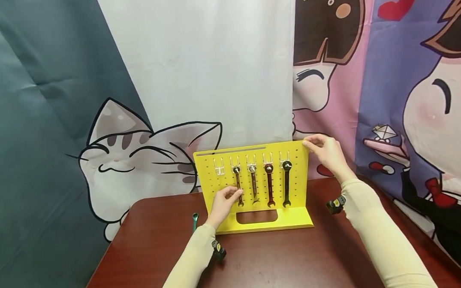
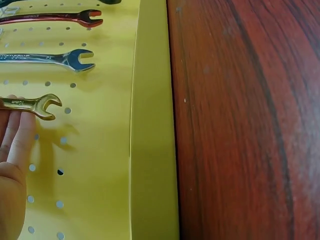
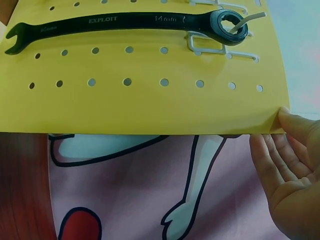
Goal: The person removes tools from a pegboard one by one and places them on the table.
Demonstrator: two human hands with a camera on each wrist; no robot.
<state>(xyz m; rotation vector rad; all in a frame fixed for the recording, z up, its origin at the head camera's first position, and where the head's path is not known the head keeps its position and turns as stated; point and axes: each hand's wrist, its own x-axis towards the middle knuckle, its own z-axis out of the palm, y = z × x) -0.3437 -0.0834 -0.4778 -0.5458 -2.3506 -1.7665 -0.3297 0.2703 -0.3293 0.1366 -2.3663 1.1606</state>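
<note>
A yellow pegboard (image 1: 299,179) stands upright on the table. From its hooks hang a gold wrench (image 2: 35,105), a silver wrench (image 2: 50,60), a red wrench (image 1: 270,185) and a black wrench (image 3: 125,21). My left hand (image 1: 224,203) holds the gold wrench by its lower shank; in the left wrist view its fingers (image 2: 21,137) lie against the shank, and the thumb's contact is hidden there. With thumb and fingers, my right hand (image 1: 327,152) pinches the board's upper right corner. The gold wrench's ring end still sits at its hook.
An unoccupied wire hook (image 1: 219,167) is at the board's left. On the brown table (image 1: 157,241), left of the board, lies a green wrench (image 1: 195,220), partly hidden by the left arm. A printed cartoon curtain (image 1: 211,67) hangs behind the table.
</note>
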